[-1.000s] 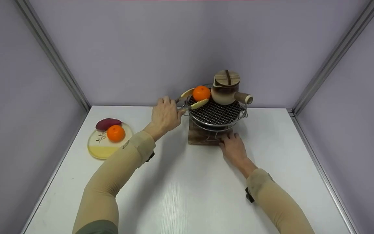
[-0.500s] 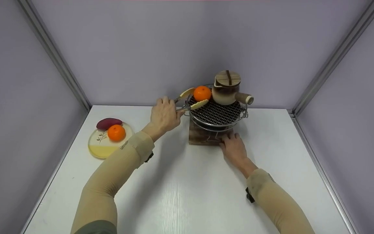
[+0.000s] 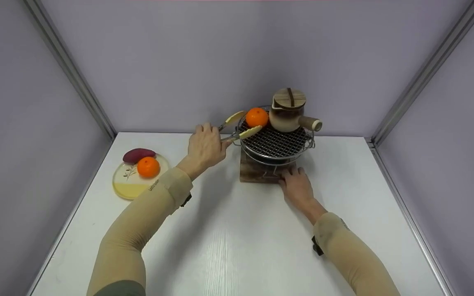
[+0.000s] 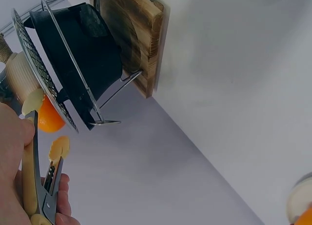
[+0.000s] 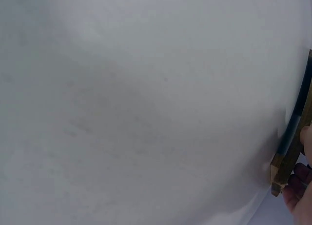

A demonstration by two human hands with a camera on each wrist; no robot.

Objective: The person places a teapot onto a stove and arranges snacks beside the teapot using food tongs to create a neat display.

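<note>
My left hand grips a pair of tongs with cream tips. Those tips stand spread, one on the back left side of an orange and one in front of it; the left wrist view shows them apart from each other. This orange sits on the round wire mesh of a small tabletop grill, beside a brown-and-cream side-handled teapot with a wooden lid. At the front right corner of the wooden board under the grill, my right hand holds the edge between thumb and fingers.
On the left of the white table is a cream-and-yellow plate bearing a second orange and a purple sweet potato. Pale walls enclose the back and sides. The teapot's handle juts past the grill's right side.
My left hand and the tongs have drawn back slightly to the left, so the tips sit a little farther from the orange on the mesh. The right hand stays at the board.
</note>
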